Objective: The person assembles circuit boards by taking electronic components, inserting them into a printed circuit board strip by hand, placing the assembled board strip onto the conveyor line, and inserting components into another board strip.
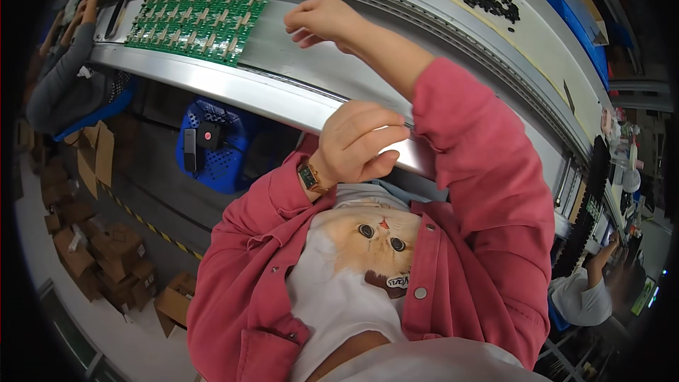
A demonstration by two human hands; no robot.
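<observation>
My right hand [320, 20] hangs over the metal conveyor, just right of a green circuit board panel [201, 14]. Its fingers are half bent and a little apart, and I see nothing in them. The panel carries rows of pale, long parts, with some black parts along its far edge. Nearer my body, my left hand [361, 141] is in front of the conveyor's near rail [283, 95], a watch [309, 176] on its wrist. Its fingers curl toward the thumb; whatever they may hold is hidden.
Small black parts [488, 1] lie scattered on the pale ledge beyond the conveyor. A blue stool [230, 173] with a dark device on it stands below. Cardboard boxes [117, 240] are piled at left. Other people work at far left and right.
</observation>
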